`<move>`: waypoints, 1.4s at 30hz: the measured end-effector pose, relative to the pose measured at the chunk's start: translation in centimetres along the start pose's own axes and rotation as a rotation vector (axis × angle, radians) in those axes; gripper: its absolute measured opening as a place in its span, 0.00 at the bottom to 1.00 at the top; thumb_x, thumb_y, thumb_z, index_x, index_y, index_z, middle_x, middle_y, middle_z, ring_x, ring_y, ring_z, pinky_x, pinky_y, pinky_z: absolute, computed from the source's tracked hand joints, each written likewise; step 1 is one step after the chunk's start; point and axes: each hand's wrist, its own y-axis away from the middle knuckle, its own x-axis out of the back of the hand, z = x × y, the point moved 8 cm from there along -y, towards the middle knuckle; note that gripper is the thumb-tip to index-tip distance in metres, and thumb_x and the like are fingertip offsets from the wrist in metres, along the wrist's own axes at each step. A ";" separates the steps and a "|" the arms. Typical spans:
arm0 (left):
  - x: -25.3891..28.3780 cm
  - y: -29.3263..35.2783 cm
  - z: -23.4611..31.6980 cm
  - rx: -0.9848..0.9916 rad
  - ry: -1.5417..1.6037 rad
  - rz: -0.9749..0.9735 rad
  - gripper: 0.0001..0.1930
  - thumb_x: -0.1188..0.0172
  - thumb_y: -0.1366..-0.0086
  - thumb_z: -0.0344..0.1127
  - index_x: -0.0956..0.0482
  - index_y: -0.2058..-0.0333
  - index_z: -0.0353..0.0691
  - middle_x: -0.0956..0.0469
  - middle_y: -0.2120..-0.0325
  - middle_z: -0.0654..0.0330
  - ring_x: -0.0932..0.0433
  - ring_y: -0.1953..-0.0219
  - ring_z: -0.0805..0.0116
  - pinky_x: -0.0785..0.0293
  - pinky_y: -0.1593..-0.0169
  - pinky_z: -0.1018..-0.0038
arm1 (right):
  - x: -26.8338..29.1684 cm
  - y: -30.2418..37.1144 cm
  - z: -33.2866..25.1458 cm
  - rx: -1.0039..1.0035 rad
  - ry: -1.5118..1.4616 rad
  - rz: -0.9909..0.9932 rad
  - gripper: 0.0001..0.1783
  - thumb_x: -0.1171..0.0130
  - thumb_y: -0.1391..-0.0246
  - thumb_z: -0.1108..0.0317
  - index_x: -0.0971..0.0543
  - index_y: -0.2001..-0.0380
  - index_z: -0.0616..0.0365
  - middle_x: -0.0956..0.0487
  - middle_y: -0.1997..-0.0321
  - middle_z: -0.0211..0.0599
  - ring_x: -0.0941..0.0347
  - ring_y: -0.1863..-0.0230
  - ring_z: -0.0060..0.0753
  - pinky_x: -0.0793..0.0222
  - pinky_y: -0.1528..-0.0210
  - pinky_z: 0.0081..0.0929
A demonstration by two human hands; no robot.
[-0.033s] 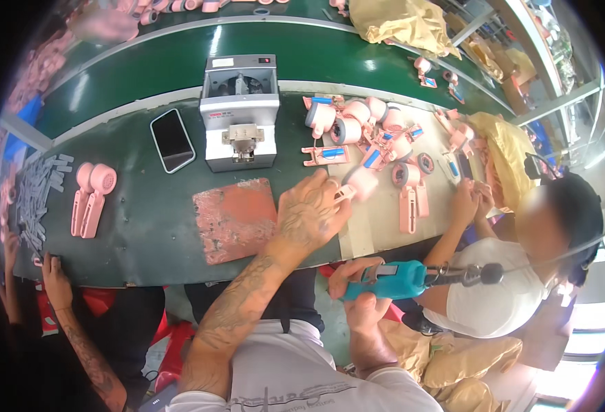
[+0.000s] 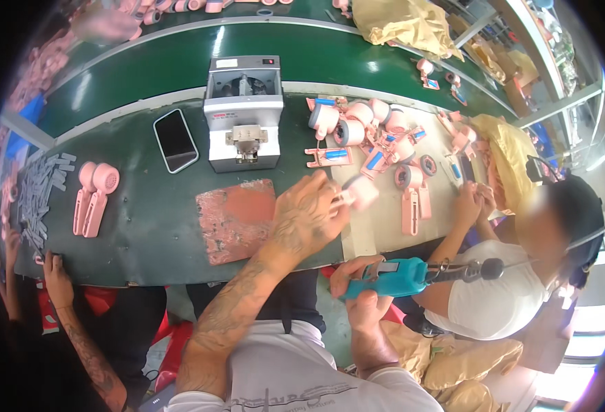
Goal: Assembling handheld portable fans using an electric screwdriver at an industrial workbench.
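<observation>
My left hand is closed on a pink handheld fan, holding it by the handle above the bench. The fan's round head sticks out to the right of my fingers, and part of the handle is hidden. Lower down, my right hand wraps around a teal electric screwdriver, whose hanging fitting points right. Beyond my left hand lies a heap of pink fan parts, several with blue batteries. Two pink fans rest nearer the front edge. A worn reddish mat is left of my hand.
A grey-and-white screw feeder stands at the back, with a phone beside it. Two assembled fans and grey strips lie left. A co-worker's hands work at right; another person's hand is at far left.
The view has shifted slightly, and the fan in my left hand looks turned a little. Both hands keep their grips.
</observation>
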 end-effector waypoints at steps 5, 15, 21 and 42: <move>7.5 2.8 -1.6 -0.098 0.066 -0.059 0.10 0.31 0.48 0.32 0.18 0.66 0.42 0.24 0.67 0.61 0.24 0.62 0.55 0.27 0.54 0.62 | -2.1 -3.1 0.4 -0.070 0.048 -0.129 0.46 0.45 0.39 0.31 0.30 0.47 0.72 0.24 0.69 0.37 0.26 0.65 0.30 0.30 0.62 0.29; 10.1 4.0 -9.1 -0.018 -0.032 -0.144 0.12 0.32 0.41 0.43 0.13 0.61 0.47 0.23 0.62 0.62 0.26 0.55 0.57 0.32 0.46 0.57 | -12.5 -15.9 0.5 0.275 -0.126 -0.200 0.34 0.36 0.38 0.43 0.28 0.51 0.67 0.28 0.75 0.34 0.29 0.75 0.28 0.32 0.72 0.28; 10.4 4.6 -9.4 -0.013 -0.048 -0.089 0.11 0.36 0.39 0.42 0.17 0.61 0.44 0.23 0.64 0.62 0.26 0.57 0.57 0.32 0.48 0.59 | -16.9 -20.1 3.8 0.311 0.005 -0.220 0.19 0.40 0.33 0.55 0.26 0.59 0.65 0.25 0.77 0.30 0.30 0.76 0.22 0.33 0.72 0.23; 9.8 4.8 -9.7 0.044 -0.085 -0.109 0.11 0.38 0.37 0.44 0.13 0.58 0.52 0.25 0.64 0.62 0.27 0.55 0.57 0.32 0.42 0.55 | -12.3 -15.5 3.2 0.128 0.081 -0.202 0.23 0.39 0.33 0.53 0.26 0.59 0.67 0.26 0.78 0.30 0.29 0.77 0.23 0.34 0.73 0.23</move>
